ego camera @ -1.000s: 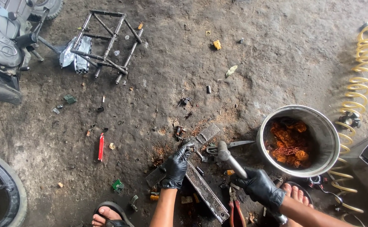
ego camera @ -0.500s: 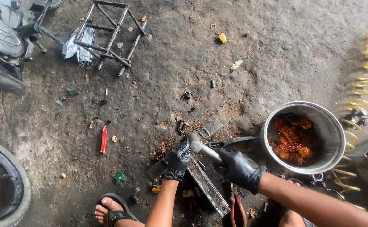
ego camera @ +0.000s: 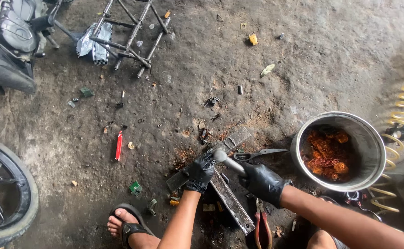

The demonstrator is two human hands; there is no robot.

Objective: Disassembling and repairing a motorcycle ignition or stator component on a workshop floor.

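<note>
Hammer (ego camera: 228,161) now down on flat metal bar (ego camera: 211,159), raised 1.0 s ago; right hand (ego camera: 263,182) grips its handle. Left hand (ego camera: 200,171) pinches something small on the bar, floor (ego camera: 303,69) open beyond; steel pot (ego camera: 368,143) close right.

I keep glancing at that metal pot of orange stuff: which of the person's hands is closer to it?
Right. The right hand, gripping a hammer, is just left of the metal pot, with a gap between. The left hand lies farther left, on the metal bars.

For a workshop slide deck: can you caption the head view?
Gloved right hand brings a hammer onto a metal bar steadied by the left hand, beside a steel pot.
</note>
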